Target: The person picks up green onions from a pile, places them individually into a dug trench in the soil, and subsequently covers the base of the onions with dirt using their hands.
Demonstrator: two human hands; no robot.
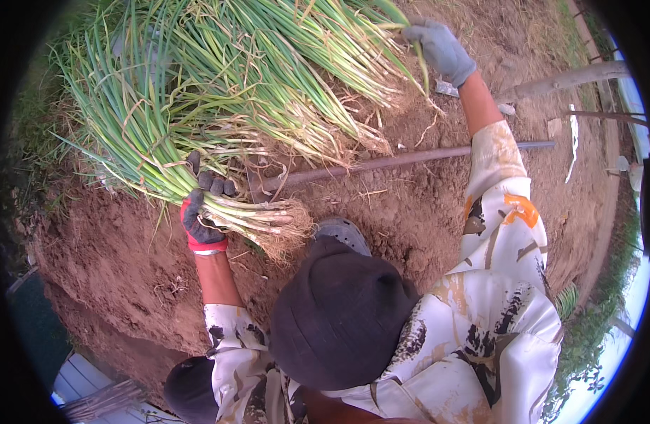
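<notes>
My left hand [205, 212], in a dark and red glove, is closed around a bunch of green onions [168, 175]. The roots of that bunch point right, above the bare soil, and its leaves spread to the upper left. At the upper right my right hand [441, 49], in a grey glove, has a limp green onion leaf [421, 61] at its fingertips; the fingers are partly hidden. Between and beyond the hands lies a broad pile of green onions [282, 79], roots towards me.
A long-handled tool [378, 163] lies on the soil just below the pile. My knee [346, 318] and a grey clog [343, 233] are in front of me. A wooden pole [568, 78], a rusty rod [606, 115] and a white strip [573, 143] are at the right.
</notes>
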